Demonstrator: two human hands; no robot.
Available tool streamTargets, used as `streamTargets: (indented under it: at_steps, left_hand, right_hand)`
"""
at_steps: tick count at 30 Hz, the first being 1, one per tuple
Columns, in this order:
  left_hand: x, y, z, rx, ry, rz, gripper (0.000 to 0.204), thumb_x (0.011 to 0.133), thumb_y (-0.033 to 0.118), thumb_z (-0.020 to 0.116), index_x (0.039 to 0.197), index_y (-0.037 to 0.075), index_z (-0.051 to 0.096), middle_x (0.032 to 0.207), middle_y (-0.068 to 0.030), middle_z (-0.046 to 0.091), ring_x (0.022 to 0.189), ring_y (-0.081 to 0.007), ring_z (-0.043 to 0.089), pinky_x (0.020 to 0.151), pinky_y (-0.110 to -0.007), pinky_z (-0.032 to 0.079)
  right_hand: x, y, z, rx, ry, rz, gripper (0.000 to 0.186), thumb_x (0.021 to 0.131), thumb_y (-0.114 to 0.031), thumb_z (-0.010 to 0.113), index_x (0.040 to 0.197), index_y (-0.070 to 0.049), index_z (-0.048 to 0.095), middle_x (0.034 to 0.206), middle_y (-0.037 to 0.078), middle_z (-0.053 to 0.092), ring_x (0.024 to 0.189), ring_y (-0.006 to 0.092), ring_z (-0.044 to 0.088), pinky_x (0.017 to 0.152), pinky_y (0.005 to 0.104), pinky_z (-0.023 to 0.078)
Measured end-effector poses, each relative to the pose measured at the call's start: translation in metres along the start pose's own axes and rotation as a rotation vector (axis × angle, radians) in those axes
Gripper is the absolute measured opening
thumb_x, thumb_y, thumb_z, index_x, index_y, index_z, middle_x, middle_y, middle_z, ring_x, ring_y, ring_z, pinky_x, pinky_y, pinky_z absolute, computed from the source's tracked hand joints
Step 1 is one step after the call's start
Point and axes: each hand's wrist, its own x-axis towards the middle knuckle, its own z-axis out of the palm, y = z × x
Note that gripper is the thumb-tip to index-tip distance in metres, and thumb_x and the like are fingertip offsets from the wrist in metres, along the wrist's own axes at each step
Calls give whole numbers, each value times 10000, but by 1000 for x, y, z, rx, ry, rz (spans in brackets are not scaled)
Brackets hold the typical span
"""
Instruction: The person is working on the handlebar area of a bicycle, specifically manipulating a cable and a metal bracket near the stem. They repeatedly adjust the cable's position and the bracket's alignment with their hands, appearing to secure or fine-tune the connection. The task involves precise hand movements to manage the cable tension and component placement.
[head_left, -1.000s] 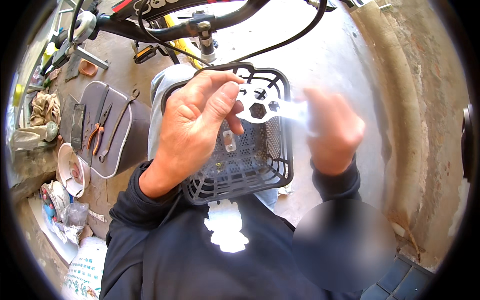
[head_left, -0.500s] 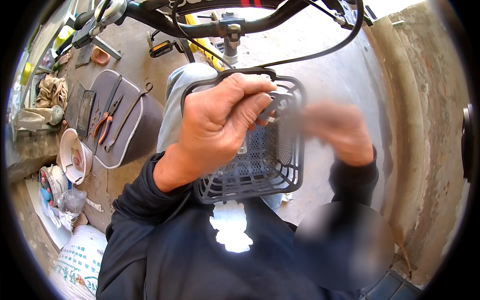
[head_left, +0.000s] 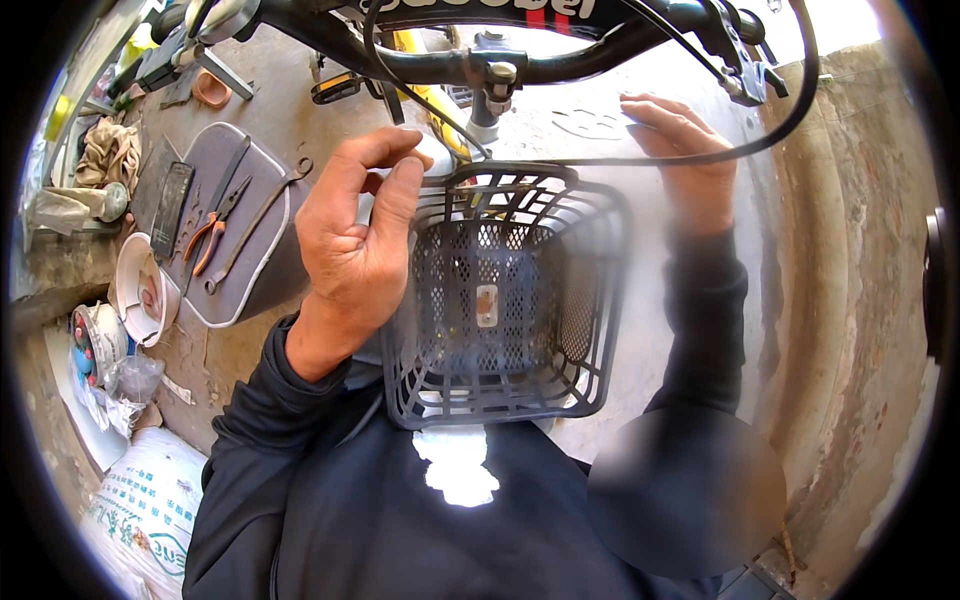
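My left hand [head_left: 355, 250] is closed beside the left rim of a black mesh basket [head_left: 495, 410], thumb and index close together; anything between them is too small or hidden to make out. My right hand [head_left: 690, 170] reaches beyond the basket's upper right corner, fingers stretched out. Just left of its fingertips is a flat silvery plate with holes [head_left: 585, 123], pale against the floor; whether they touch it I cannot tell. A small light metal piece [head_left: 487, 305] shows in the basket's bottom.
A bicycle handlebar [head_left: 550, 68] with cables spans the top. At left, a grey pad [head_left: 255, 215] bears pliers [head_left: 210, 240] and a long wrench [head_left: 255, 230], near a white bucket [head_left: 140, 325] and a sack [head_left: 130, 520]. A concrete wall [head_left: 860, 300] runs along the right.
My hands have parted: the right went forward from the perforated plate held over the basket, which now shows by its fingertips; the left moved leftward, uncovering the basket's inside.
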Motion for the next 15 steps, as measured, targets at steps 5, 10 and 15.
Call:
streamTargets:
  at_steps: [5,10,15]
  left_hand:
    - [1,-5,5,-48,37,18,152,926,32,564,1065,-17,600,919,-76,652,842,-125,624,736,-233,457]
    - [1,-5,5,-49,54,9,121,903,14,584,1014,-18,620,884,-75,657,780,-112,630,663,-217,445]
    - [1,-3,-1,-5,-51,-40,181,961,55,525,1112,-24,584,941,-76,634,899,-125,602,831,-252,485]
  right_hand:
    - [9,-5,19,-72,-9,-29,219,781,42,692,990,-22,713,1021,106,688,977,208,651,858,278,523]
    - [13,-9,26,-140,-23,-37,198,794,30,685,986,-14,712,1012,118,687,961,209,656,842,277,526]
    - [15,-6,28,-76,-2,14,193,798,27,686,983,-17,716,1007,117,687,946,212,661,828,274,532]
